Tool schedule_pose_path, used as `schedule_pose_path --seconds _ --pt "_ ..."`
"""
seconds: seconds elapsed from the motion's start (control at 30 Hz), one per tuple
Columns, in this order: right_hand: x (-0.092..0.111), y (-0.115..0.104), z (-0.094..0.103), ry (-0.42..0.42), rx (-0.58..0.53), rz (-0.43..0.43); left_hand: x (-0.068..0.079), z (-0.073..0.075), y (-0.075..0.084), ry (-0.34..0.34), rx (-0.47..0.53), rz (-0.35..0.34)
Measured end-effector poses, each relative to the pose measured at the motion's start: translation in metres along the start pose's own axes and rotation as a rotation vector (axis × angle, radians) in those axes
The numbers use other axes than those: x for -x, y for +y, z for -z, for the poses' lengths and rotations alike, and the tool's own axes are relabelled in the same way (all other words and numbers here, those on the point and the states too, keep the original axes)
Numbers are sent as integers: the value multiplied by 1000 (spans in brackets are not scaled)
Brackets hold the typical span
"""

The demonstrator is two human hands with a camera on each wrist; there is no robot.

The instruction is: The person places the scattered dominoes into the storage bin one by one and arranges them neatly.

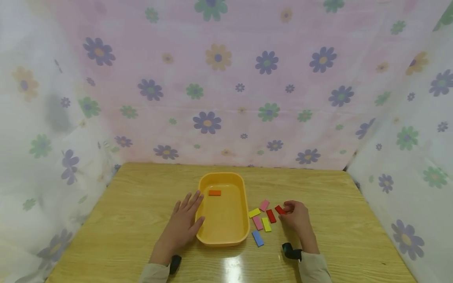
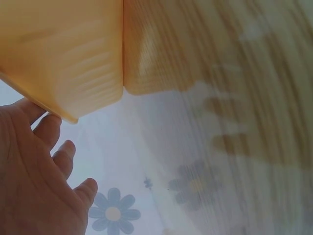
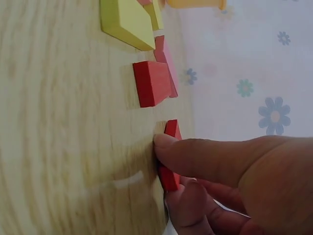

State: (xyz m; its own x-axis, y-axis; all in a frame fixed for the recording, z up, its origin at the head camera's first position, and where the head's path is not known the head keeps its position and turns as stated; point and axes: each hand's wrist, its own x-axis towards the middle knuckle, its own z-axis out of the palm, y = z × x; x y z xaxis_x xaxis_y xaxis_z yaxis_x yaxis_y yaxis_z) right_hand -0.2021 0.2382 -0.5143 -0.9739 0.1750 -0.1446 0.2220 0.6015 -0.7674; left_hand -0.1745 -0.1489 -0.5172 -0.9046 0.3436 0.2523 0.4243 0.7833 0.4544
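Observation:
My left hand [image 1: 181, 226] lies at the left side of a yellow plastic tray [image 1: 247, 208], its straight fingers touching the rim. Inside the tray, toward the far end, is one flat orange block [image 1: 214, 193]. To the right of the tray, my right hand [image 1: 299, 218] pinches a red rectangular block [image 3: 171, 179] between thumb and fingers, low at the tabletop. Just left of that hand lies a second red block [image 1: 271, 215]. Around it are pink blocks [image 1: 264, 205], yellow blocks [image 1: 266, 224] and, nearer the front, a blue block [image 1: 258, 238].
The wooden table [image 1: 148, 188] carries the tray near its middle. Flower-patterned sheets [image 1: 240, 98] stand behind the table and along both sides. The loose blocks lie close together between the tray's right wall and my right hand.

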Motion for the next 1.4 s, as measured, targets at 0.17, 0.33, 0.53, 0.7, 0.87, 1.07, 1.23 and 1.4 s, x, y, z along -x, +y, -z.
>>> schedule_pose_path --seconds 0.17,0.33,0.53,0.7,0.87,1.07,1.23,1.4 --pt "3 2 0 16 -14 4 1 -1 1 -2 3 -1" --pt "5 8 1 17 -33 16 1 -2 3 1 14 -3" --pt "7 17 3 47 -79 57 1 -5 3 -3 12 -5" --pt "9 15 3 82 -124 95 1 -2 2 -1 16 -4" --pt "9 12 0 152 -216 115 0 0 -1 7 3 -14" --pt "10 12 -8 154 -312 139 2 0 -4 9 15 -5" --pt "12 13 -8 139 -319 173 3 -1 -4 12 15 -2" --pt "16 15 -5 107 -321 184 2 0 -2 4 33 -4"
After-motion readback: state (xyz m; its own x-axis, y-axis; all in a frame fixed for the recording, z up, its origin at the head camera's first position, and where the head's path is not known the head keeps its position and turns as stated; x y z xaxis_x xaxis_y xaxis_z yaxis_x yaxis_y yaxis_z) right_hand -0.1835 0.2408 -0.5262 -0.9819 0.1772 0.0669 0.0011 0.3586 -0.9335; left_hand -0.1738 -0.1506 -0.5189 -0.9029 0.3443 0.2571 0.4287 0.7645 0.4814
